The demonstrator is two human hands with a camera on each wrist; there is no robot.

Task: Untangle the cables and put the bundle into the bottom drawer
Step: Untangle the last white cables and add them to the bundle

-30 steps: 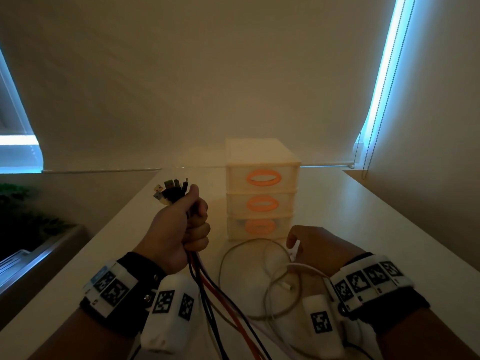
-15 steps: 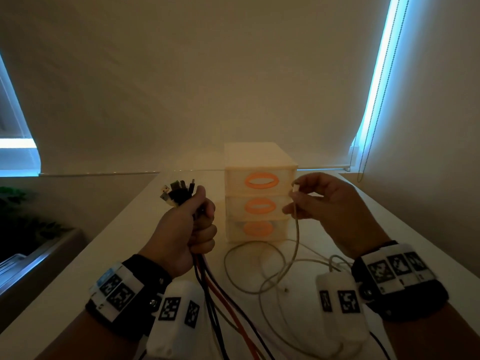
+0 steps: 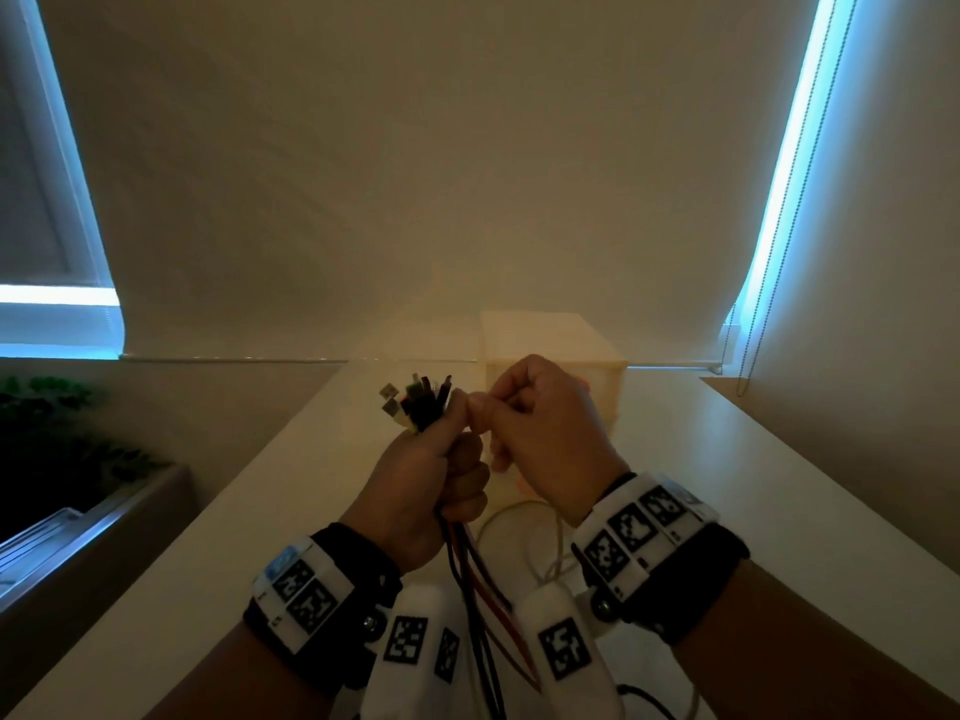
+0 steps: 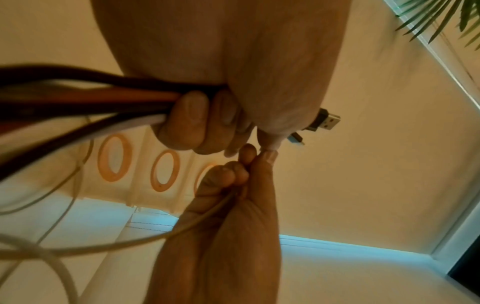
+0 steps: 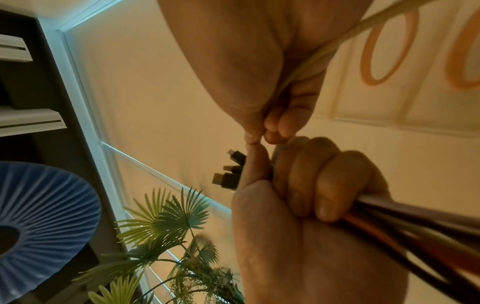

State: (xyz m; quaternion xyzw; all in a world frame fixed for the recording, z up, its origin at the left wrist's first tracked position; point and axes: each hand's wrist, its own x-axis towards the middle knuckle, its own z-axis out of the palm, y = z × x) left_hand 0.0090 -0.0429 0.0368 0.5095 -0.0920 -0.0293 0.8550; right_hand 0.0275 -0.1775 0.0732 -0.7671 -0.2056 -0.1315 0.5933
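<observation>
My left hand (image 3: pixel 436 475) grips a bundle of black, red and white cables (image 3: pixel 472 579) in a fist, held upright above the table. Their plugs (image 3: pixel 415 402) fan out above my thumb. My right hand (image 3: pixel 535 433) pinches the end of a thin white cable (image 3: pixel 558 543) and holds it against my left thumb tip. In the left wrist view the white cable (image 4: pixel 207 216) runs along my right palm, and the bundle (image 4: pixel 103 102) passes under my curled left fingers. The drawer unit (image 3: pixel 597 350) with orange handles (image 4: pixel 113 157) stands behind my hands, its drawers closed.
The pale table (image 3: pixel 779 511) runs back to a wall with a lowered blind (image 3: pixel 467 174). Loops of white cable (image 3: pixel 504 517) lie on the table under my wrists. A plant (image 3: pixel 47 407) and a dark ledge are off the table's left edge.
My right hand lifted the white cable's end off the table, then brought it left to meet my left thumb beside the bundle. The left hand stayed in place.
</observation>
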